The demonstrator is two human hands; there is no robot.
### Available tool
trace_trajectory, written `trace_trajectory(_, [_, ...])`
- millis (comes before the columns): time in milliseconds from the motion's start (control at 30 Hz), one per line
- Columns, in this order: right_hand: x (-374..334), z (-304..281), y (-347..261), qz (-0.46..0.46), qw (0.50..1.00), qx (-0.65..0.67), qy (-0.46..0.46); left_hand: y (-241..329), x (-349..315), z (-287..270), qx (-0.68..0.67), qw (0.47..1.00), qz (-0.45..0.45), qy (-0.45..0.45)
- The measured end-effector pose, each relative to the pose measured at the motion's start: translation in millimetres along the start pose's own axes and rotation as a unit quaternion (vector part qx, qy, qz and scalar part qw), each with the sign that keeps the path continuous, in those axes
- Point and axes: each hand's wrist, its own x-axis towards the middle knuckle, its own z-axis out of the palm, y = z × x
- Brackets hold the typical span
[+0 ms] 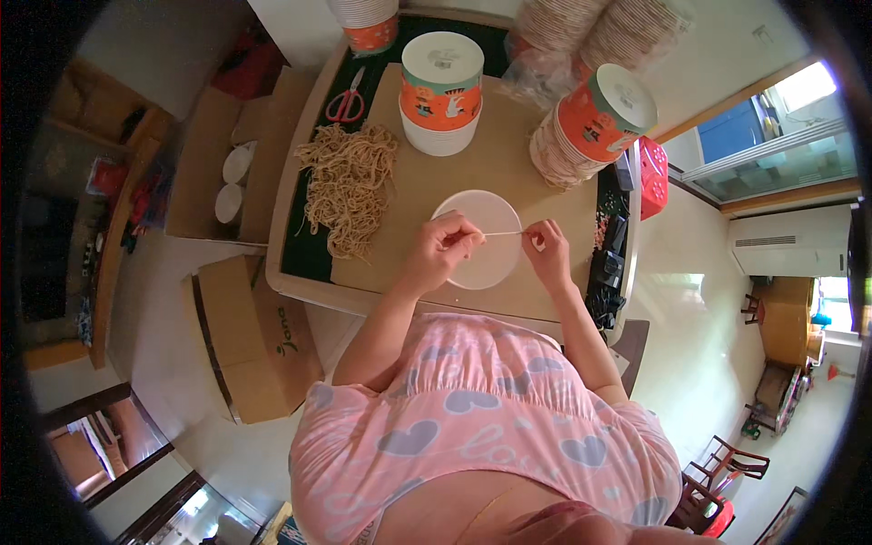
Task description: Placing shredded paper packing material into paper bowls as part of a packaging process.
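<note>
Over a round white disc-like lid or tub (481, 265), a thin pale string (502, 234) is stretched between my two hands. My left hand (447, 249) pinches one end, its fingers curled in. At the other end, the thumb and fingertips of my right hand (548, 252) are closed on the string. A tangled heap of tan twine (347, 186) lies left of my left hand. Beyond the lid, an orange and green paper bucket (441, 91) is stacked upside down on white ones.
Red-handled scissors (347, 102) lie at the table's far left. A second bucket stack (599, 118) stands at the right, with bagged stacks of cups (627, 36) behind. A red plastic basket (653, 177) and small black items (609, 268) are along the right edge. Cardboard boxes (250, 336) flank the left.
</note>
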Motion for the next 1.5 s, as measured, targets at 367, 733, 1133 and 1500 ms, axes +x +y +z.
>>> trace_trajectory(367, [38, 12, -34, 0.039, 0.986, 0.154, -0.054, -14, 21, -11, 0.18, 0.98, -0.045, 0.077])
trace_trajectory(733, [81, 74, 69, 0.151, 0.955, 0.223, -0.127, -125, 55, -91, 0.308, 0.938, -0.039, 0.153])
trace_trajectory(1133, [78, 23, 24, 0.279, 0.839, 0.149, -0.443, -160, -4, -92, -0.049, 0.917, -0.391, -0.062])
trace_trajectory(1500, [178, -183, -103, -0.133, 0.96, -0.161, 0.184, 130, 171, 42, 0.419, 0.822, 0.362, 0.136])
